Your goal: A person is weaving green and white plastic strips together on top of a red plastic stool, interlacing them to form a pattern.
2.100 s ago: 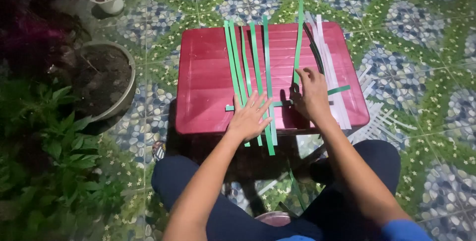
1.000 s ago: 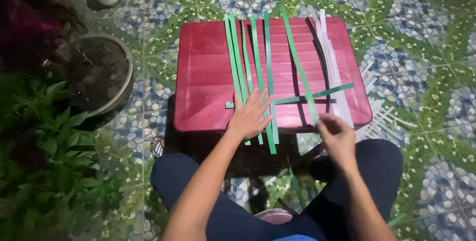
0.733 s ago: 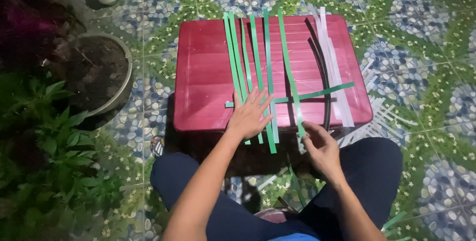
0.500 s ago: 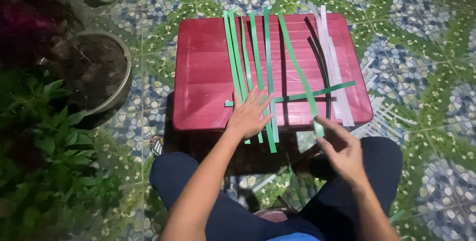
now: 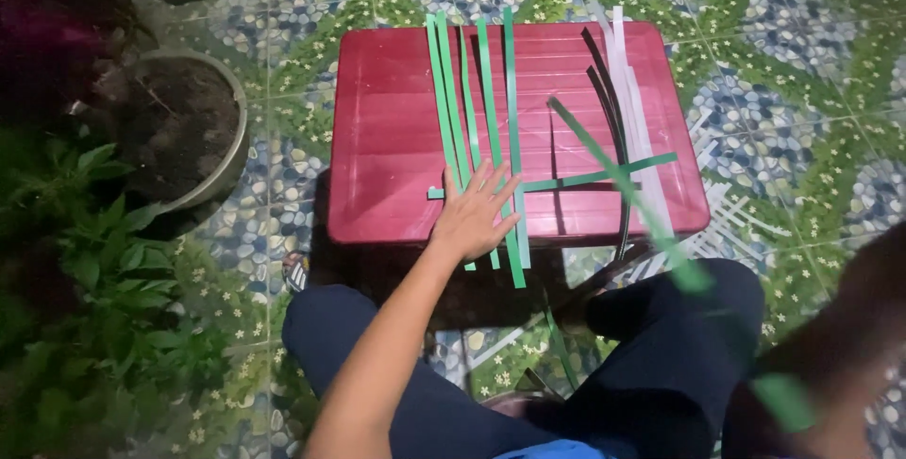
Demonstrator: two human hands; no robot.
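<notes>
- On the red worktop (image 5: 396, 138) in front of your knees, your left hand (image 5: 472, 218) lies flat with the fingers spread wide, palm down.
- It presses on the near ends of a set of green strips (image 5: 477, 110) that run side by side from the far edge of the worktop toward you.
- Under your fingertips a single green strip, the cross strip (image 5: 604, 174), lies sideways over the others and reaches toward the right edge.
- Your right hand (image 5: 840, 355) is at the lower right corner of the view, blurred and close to the camera; you cannot tell how its fingers are set.
- A loose green strip (image 5: 623, 181) slants up from that hand over the right half of the worktop, raised off the surface and blurred, so your right hand appears to hold its near end.
- To the right of it, white strips (image 5: 628, 91) and a black strip (image 5: 609, 105) lie lengthwise on the worktop, apart from your left hand.
- More white strips rest on the tiled floor (image 5: 802, 72) beside the right edge.
- A round pot (image 5: 226, 152) with soil and leafy plants (image 5: 104, 261) stand to your left.
</notes>
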